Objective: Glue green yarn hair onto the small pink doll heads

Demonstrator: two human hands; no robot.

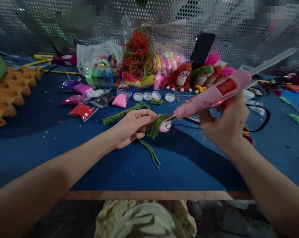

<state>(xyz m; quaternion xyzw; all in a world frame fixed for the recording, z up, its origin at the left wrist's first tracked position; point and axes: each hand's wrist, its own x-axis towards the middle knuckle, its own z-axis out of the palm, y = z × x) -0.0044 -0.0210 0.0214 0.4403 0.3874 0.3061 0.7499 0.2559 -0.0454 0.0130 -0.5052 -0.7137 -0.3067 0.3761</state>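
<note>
A small doll head [165, 126] with a painted face and green yarn hair [154, 129] is held just above the table [179, 175], mid-way along and back from its front edge. The left hand [134, 127] pinches it from the hair side, thumb and fingers closed together; how much of the hold is on yarn and how much on the head is hidden. The right hand [225, 122] is wrapped around a pink hot-glue gun [214, 94], whose metal nozzle [172, 117] meets the hairline, touching or nearly so.

An overlong squeeze could flood the face with glue; a slip of the nozzle could smear it or burn the left fingertips close by. If the pinch loosens, strands could set crooked. The loose green strands [150, 153] beneath the left hand could catch on stray glue.

Farther back lie a short yarn bundle [156, 102], white caps [170, 97] and a red clay packet [82, 111]. Toward the table's back edge are a red-and-green yarn tangle [138, 54] and a red-haired doll [181, 78].
</note>
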